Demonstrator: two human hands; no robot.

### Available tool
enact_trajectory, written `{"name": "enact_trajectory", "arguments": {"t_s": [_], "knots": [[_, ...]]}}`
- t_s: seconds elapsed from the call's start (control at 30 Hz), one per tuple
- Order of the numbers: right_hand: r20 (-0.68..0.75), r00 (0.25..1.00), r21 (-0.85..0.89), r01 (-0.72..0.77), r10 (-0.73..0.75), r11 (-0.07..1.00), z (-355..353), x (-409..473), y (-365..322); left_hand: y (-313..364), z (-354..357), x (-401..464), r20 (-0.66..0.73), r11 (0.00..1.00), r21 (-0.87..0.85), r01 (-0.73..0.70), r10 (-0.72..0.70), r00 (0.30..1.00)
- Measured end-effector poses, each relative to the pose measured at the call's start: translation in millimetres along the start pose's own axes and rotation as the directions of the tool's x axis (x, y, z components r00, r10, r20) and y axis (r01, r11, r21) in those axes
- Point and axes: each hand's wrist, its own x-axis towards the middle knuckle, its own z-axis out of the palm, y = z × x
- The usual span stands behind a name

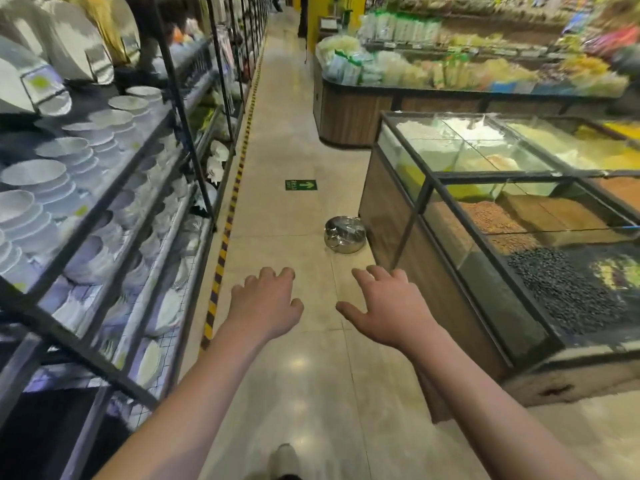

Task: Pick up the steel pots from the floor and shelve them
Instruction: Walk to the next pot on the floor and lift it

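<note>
Head view: two empty hands reach toward a steel pot (345,234) on the floor (304,375).
Left hand (266,303) and right hand (388,306) at frame centre, fingers (287,273) spread apart.

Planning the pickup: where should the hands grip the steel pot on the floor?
Probably the side handles near the rim. The steel pot stands upright beside the glass bin counter, one loop handle facing the aisle. Come from above, aisle side; left hand and right hand are open and empty.
</note>
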Motion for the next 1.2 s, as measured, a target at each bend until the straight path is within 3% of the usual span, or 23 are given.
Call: {"name": "enact_trajectory", "arguments": {"t_s": [0.37,0.7,0.97,1.2], "knots": [[0.061,0.993,-0.04,-0.094,0.096,0.995,-16,195,62,-3,-55,221,0.025,0.998,0.016,-0.064,0.064,0.998],[0.05,0.98,0.002,-0.193,0.193,0.981,1,391,179,30,-77,435,0.094,0.995,0.094,-0.041,0.032,0.995],[0.082,0.984,0.014,-0.162,0.16,0.987,-13,543,251,76,-105,594,0.071,0.995,0.092,-0.036,0.029,0.997],[0.174,0.978,0.019,-0.125,0.119,0.992,17,677,277,55,-89,732,0.141,0.997,0.073,0.011,-0.021,0.99]]}}
